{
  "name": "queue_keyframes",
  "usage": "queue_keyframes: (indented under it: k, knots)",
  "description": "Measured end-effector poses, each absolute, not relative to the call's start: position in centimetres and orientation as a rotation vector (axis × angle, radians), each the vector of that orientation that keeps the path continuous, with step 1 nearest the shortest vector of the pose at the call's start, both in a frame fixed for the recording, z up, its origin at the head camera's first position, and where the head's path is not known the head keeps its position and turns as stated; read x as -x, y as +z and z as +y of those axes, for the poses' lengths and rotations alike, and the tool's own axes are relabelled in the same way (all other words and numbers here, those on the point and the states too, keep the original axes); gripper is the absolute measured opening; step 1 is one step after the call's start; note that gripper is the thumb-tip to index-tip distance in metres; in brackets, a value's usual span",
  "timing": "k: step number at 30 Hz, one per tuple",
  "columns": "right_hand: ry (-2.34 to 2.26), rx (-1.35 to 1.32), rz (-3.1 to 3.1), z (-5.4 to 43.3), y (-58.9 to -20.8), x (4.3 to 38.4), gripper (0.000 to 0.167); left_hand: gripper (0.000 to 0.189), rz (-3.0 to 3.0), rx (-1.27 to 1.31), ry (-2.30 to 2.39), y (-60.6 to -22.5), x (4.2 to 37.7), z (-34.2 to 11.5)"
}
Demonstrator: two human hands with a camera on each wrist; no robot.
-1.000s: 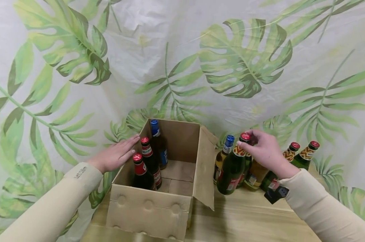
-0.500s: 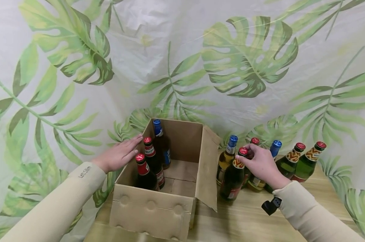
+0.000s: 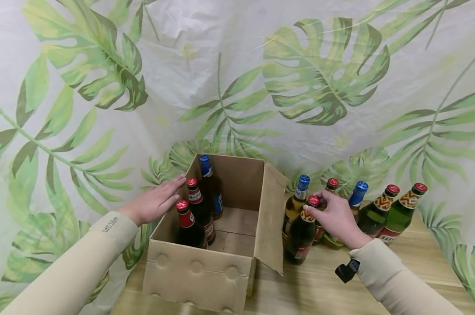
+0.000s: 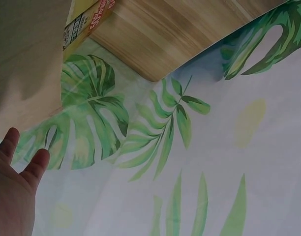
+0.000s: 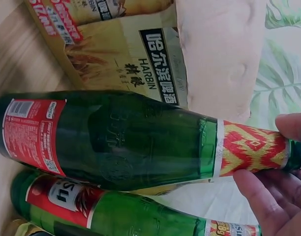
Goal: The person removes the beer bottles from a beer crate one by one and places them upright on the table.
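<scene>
My right hand [image 3: 337, 219] pinches the neck of a green beer bottle [image 3: 301, 238] just under its red cap. The bottle stands almost upright, close over the table right of the cardboard box [image 3: 198, 271]. In the right wrist view, fingers and thumb close round the patterned red-and-yellow neck label [image 5: 251, 147]. My left hand [image 3: 154, 204] lies with straight fingers along the box's left edge. Inside the box, along its left side, stand two dark red-capped bottles [image 3: 187, 225] and a blue-capped bottle [image 3: 213, 192].
Behind and right of the held bottle stand several more beer bottles, among them a blue-capped bottle [image 3: 296, 203] and a green bottle [image 3: 400, 214]. The box's side flap [image 3: 270, 218] sticks out toward them. A leaf-print curtain [image 3: 237, 87] hangs behind the wooden table [image 3: 426, 262].
My right hand has lowered the green bottle and brought it slightly nearer to me, uncovering the bottles behind. My left hand stays at the box edge; the head view has shifted slightly.
</scene>
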State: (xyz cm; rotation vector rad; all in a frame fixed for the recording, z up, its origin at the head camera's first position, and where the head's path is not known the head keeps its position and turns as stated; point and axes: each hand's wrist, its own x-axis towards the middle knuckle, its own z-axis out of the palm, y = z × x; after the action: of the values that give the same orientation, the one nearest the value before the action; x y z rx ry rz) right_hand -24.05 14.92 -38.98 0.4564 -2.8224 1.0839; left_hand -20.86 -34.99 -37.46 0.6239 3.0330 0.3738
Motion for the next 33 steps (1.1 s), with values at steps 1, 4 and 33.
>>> queue_keyframes:
  k: [1,4,33]
  knots:
    - [1.085,-0.458,-2.818,14.8,-39.0,24.0,0.034,0.058,3.033,-0.625,0.374,-37.5,20.8,-35.0]
    - [1.104,-0.457,-2.813,14.5,-39.0,24.0,0.034,0.057,3.043,-0.649,0.384,-37.5,20.8,-35.2]
    - [1.266,-0.993,-2.941,2.8,-28.8,29.7,0.048,0.058,3.033,-0.667,0.390,-37.3,20.7,-35.1]
